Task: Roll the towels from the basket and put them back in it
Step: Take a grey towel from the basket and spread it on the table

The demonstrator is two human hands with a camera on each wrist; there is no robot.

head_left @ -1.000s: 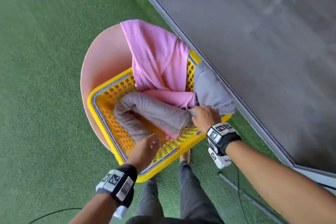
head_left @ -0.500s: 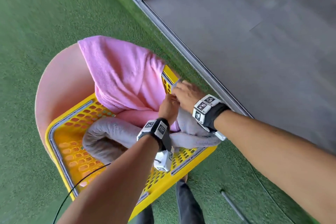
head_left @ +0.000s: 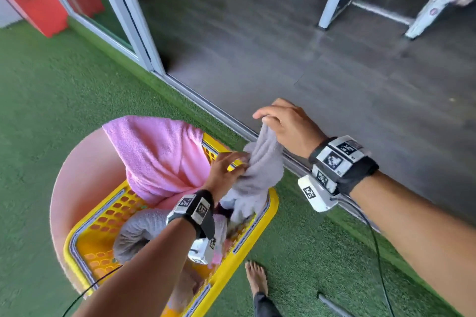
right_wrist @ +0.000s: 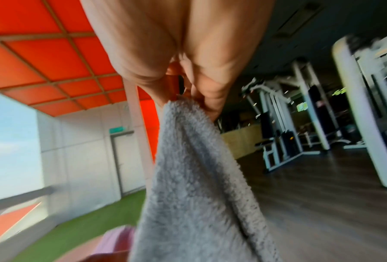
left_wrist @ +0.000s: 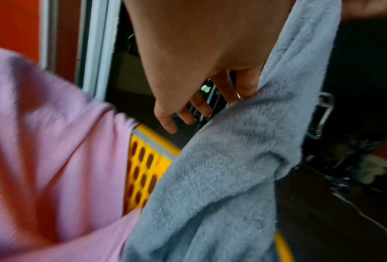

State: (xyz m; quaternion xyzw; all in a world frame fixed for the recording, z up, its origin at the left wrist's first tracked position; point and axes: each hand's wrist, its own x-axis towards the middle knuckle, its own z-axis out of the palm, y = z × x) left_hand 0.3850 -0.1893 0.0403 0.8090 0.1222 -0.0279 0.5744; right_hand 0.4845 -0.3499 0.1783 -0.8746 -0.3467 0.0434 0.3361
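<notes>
Now my right hand (head_left: 288,128) pinches the grey towel's (head_left: 260,170) top corner above the yellow basket (head_left: 268,216); my left hand (head_left: 224,175) grips lower. Soft, light, floppy: corners seem the best hold.

grey towel (head_left: 260,170) lifted above yellow basket (head_left: 268,216), pink towel (head_left: 159,157) draped inside

Bright, even daylight falls on the green turf (head_left: 51,100), leaving only soft shadows, while the dark floor (head_left: 283,46) beyond it carries a dull sheen. The head view bends straight lines near its edges. Both wrist views are smeared by motion blur; the pink towel (left_wrist: 42,141) is streaked, and beyond the grey towel (right_wrist: 194,186) the sky glares white.
</notes>
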